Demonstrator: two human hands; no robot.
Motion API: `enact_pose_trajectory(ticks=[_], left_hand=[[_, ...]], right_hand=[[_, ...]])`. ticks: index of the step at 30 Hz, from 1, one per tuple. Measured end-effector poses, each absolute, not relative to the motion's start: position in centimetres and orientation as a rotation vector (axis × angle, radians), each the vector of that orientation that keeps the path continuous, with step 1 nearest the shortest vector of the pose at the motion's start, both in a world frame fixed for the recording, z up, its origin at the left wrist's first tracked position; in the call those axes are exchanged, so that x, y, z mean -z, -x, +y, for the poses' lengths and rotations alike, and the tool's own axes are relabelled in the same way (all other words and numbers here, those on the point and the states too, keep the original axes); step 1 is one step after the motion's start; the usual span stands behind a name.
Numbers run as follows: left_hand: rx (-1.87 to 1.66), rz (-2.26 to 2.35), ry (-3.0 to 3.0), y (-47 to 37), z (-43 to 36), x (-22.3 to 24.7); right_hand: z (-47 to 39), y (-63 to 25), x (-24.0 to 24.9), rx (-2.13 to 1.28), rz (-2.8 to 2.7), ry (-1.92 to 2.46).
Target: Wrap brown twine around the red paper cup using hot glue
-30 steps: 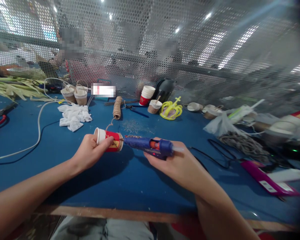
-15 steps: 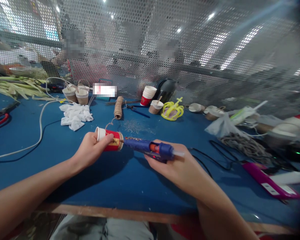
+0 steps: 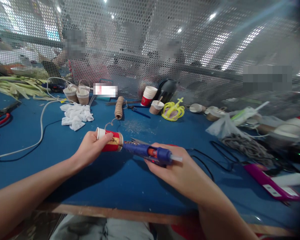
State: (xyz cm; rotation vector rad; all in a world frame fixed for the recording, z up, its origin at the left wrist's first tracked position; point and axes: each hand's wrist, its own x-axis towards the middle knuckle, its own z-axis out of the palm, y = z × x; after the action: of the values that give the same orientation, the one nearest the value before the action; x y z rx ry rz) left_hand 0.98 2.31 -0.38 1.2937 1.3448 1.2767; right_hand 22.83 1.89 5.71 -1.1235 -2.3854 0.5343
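Observation:
My left hand point(image 3: 91, 146) is closed round a red and white paper cup point(image 3: 116, 141) lying on its side, its base end facing right. Twine is wound at that end, and a strand runs from the cup to the twine roll point(image 3: 119, 108) behind it. In my right hand point(image 3: 175, 170) is a blue hot glue gun point(image 3: 140, 149) with a clear glue stick out of its back. Its nozzle is at the cup's base end; whether it touches, I cannot tell. Part of a scissors blade point(image 3: 137, 141) shows behind the gun.
Behind stand stacked paper cups point(image 3: 149, 95), a twine-wrapped cup point(image 3: 156, 107), a yellow crown-shaped piece point(image 3: 173, 110) and blue-handled pliers point(image 3: 140, 111). White crumpled cloth point(image 3: 76, 115) lies left, with red-yellow scissors point(image 3: 0, 118) beyond a white cable. A purple power strip point(image 3: 272, 183) and cords are at right.
The glue gun's nozzle has dropped slightly along the cup's base end, and the gun has tilted a little. More of the scissors now shows behind it. The left hand still holds the cup.

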Motion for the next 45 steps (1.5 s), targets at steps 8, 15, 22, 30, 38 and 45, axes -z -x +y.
enact_pose_trajectory(ticks=[8, 15, 22, 30, 38, 45], left_hand=[[-1.228, 1.360, -1.339, -1.2, 1.9, -0.3], [-1.247, 1.380, -1.535, -1.2, 1.4, 0.0], [-1.253, 1.355, -1.725, -1.4, 1.1, -0.2], [-1.229, 1.319, -1.708, -1.5, 1.0, -0.3], [-1.204, 1.343, -1.626, -1.5, 1.2, -0.3], [-1.209, 1.378, -1.494, -1.3, 1.6, 0.1]], right_hand=[[2.1, -23.0, -5.6, -0.544, -2.311, 1.121], [2.4, -23.1, -5.5, -0.468, -2.266, 1.137], [2.9, -23.1, -5.5, -0.494, -2.246, 1.144], [3.0, -23.1, -5.5, -0.512, -2.271, 1.142], [2.8, -23.2, -5.5, -0.528, -2.254, 1.159], [2.4, -23.2, -5.5, -0.559, -2.255, 1.177]])
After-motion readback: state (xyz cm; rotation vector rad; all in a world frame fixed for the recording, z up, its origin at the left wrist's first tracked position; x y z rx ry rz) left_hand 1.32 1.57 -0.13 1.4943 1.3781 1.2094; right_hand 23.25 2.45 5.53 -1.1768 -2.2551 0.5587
